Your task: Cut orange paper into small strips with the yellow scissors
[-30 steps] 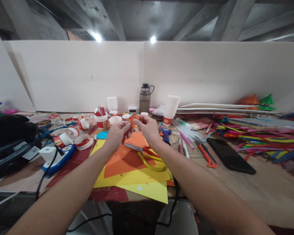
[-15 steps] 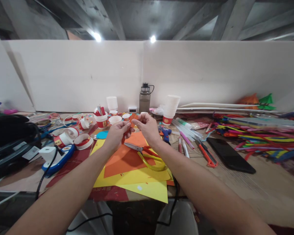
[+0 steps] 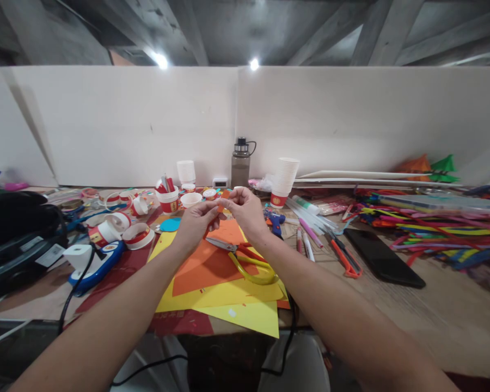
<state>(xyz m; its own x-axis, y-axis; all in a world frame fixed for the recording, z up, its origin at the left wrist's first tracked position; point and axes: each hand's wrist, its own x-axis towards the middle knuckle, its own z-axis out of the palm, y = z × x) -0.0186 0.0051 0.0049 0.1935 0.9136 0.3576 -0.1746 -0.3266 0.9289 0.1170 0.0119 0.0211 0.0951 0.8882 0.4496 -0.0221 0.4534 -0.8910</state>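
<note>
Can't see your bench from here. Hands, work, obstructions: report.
Left hand, right hand: fingers on small orange piece, raised. Scissors below, on orange paper. Nothing visibly blocking hands.

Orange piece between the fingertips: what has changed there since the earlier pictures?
The right hand has shifted slightly left, its thumb now nearer the left hand, so less of the orange piece shows. Nothing was let go or newly taken hold of. The scissors and phone stayed put.

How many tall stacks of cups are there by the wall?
2. One stack stands left of the bottle, and a taller stack stands right of it. More might be hidden behind other things.
</note>
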